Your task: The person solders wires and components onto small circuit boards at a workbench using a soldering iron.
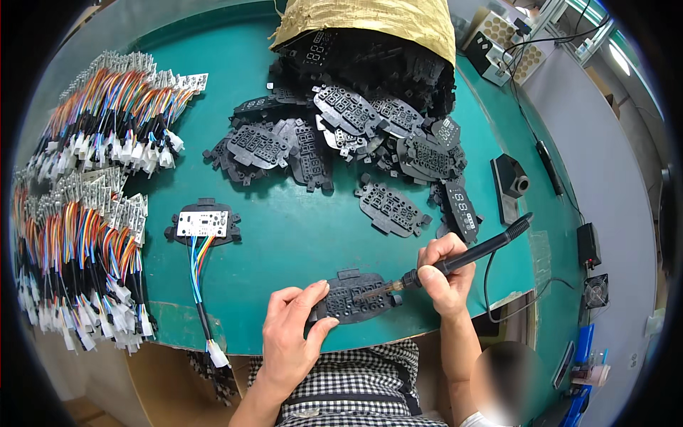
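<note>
My left hand (288, 338) grips the left end of a black plastic display housing (359, 307) between thumb and fingers, holding it on the table near the front edge. My right hand (447, 277) is wrapped round the black handle of a soldering iron (491, 246). The iron slants down to the left, its thin tip at the upper middle of the housing; whether it touches is hard to tell. Farther left, a white circuit board (202, 223) with a coloured wire bundle (198, 274) and white plug rests on another black housing (206, 202).
A golden woven sack (363, 18) spills a pile of black housings (309, 153) at the back. Wired circuit boards (85, 235) lie stacked at the left. On the right stand a soldering iron stand (507, 186) and a small fan (596, 291); the iron's cable (491, 299) loops across the table edge.
</note>
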Demonstrator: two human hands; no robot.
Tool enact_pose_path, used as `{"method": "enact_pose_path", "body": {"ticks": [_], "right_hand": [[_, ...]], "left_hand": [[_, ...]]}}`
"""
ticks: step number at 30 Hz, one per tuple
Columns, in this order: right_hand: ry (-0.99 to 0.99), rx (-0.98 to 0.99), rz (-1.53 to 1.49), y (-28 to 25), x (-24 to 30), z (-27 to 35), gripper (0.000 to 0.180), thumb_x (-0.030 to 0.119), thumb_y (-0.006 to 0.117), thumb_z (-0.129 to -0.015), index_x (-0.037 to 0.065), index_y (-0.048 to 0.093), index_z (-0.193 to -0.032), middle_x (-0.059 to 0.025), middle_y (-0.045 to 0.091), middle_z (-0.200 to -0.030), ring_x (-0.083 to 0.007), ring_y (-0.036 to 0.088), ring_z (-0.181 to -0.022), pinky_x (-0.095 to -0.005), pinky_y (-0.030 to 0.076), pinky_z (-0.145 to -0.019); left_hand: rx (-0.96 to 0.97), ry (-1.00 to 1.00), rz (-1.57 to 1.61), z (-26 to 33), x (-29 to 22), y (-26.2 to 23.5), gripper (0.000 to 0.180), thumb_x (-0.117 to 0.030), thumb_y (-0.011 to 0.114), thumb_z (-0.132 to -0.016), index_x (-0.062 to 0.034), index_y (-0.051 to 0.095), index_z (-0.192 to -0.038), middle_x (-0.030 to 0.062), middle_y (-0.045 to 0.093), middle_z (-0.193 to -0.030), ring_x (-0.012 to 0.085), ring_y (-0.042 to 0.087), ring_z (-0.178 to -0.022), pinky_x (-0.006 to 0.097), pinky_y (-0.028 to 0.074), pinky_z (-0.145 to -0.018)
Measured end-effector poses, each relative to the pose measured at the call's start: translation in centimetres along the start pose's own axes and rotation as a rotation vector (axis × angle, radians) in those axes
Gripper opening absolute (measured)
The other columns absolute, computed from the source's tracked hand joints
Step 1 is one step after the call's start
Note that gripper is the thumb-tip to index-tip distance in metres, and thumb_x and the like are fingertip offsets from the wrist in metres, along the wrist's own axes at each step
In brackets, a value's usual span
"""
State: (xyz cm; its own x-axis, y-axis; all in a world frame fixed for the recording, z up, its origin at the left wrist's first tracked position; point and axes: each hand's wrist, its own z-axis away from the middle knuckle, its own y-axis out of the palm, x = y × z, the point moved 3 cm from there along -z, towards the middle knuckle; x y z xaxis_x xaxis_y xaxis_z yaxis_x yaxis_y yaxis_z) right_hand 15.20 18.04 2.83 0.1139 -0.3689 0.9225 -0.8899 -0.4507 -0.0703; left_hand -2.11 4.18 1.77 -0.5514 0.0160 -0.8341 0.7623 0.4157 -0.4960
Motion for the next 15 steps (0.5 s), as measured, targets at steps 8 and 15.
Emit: {"method": "enact_pose_path", "body": {"ticks": [8,15], "right_hand": [[0.024,0.0,0.018,0.06,-0.16,0.14,0.023,0.012,0.061,-0.074,0.004,0.039,-0.075,-0.0001,0.039,-0.057,-0.0072,0.035,-0.047,-0.0221,0.027,-0.043],[0.026,0.006,0.021,0.4,-0.06,0.15,0.023,0.012,0.061,-0.075,0.004,0.039,-0.075,-0.0002,0.04,-0.058,-0.0073,0.036,-0.048,-0.022,0.027,-0.043]], "left_hand": [[0.015,0.022,-0.02,0.01,-0.02,0.05,0.052,-0.001,0.073,-0.061,-0.0034,0.055,-0.11,0.0122,0.062,-0.1,0.021,0.059,-0.094,0.029,0.045,-0.08],[0.006,0.011,0.004,0.06,0.09,-0.11,0.054,0.0,0.073,-0.06,-0.0033,0.055,-0.11,0.0118,0.063,-0.1,0.0212,0.058,-0.095,0.03,0.045,-0.08]]}}
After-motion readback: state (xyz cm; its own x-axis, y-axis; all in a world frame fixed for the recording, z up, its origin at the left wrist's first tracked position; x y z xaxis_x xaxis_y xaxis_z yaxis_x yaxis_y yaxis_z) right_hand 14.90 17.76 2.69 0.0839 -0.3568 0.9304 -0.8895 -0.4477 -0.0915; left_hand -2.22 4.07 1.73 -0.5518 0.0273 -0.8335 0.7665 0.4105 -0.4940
